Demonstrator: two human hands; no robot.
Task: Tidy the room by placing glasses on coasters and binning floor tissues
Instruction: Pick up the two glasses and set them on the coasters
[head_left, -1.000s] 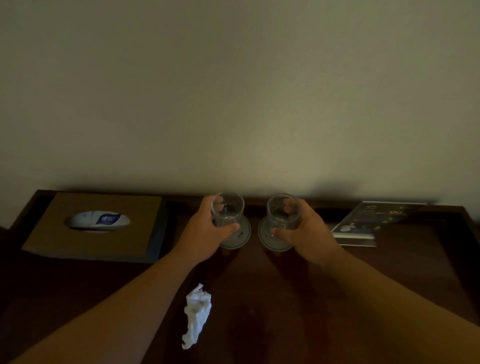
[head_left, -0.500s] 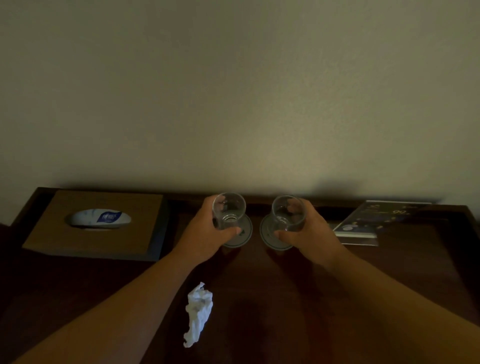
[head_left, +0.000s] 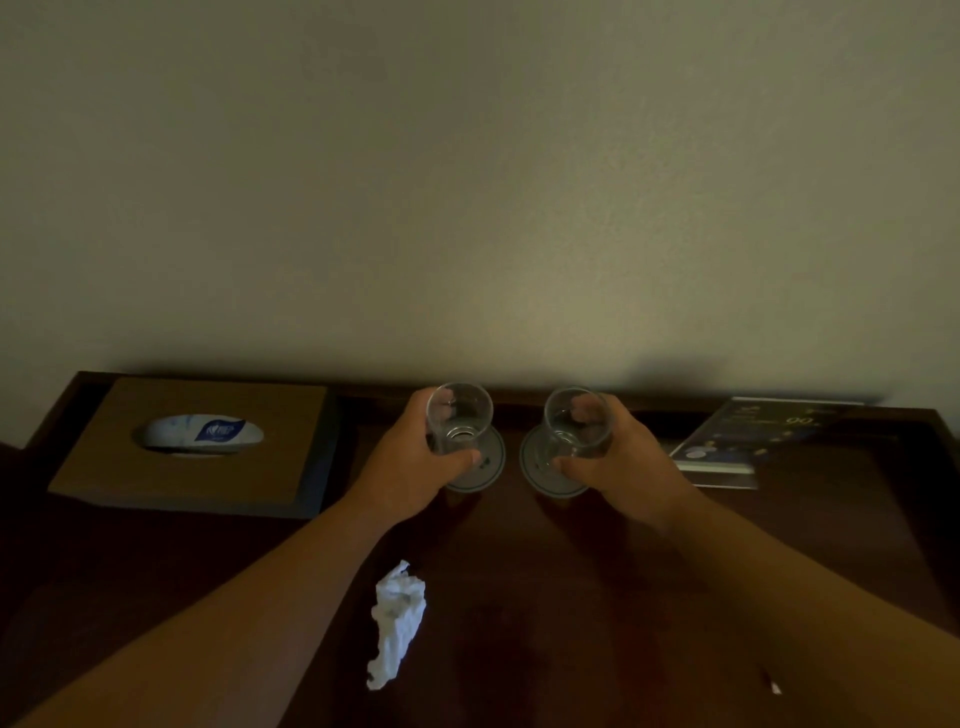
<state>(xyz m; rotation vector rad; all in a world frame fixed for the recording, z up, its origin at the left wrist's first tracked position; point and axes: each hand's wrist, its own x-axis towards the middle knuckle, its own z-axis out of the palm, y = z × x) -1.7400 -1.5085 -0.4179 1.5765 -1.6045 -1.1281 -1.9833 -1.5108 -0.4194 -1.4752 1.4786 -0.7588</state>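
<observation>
Two clear glasses stand upright over two round grey coasters on the dark wooden table. My left hand grips the left glass, which is over the left coaster. My right hand grips the right glass over the right coaster. Whether the glass bases touch the coasters I cannot tell. A crumpled white tissue lies on the table between my forearms, nearer the left one.
A brown tissue box sits at the back left of the table. A dark printed card in a clear stand is at the back right. A plain wall rises right behind the table.
Both hands keep their hold on the glasses over the coasters. The right glass has shifted slightly to the right; otherwise almost nothing has moved.
</observation>
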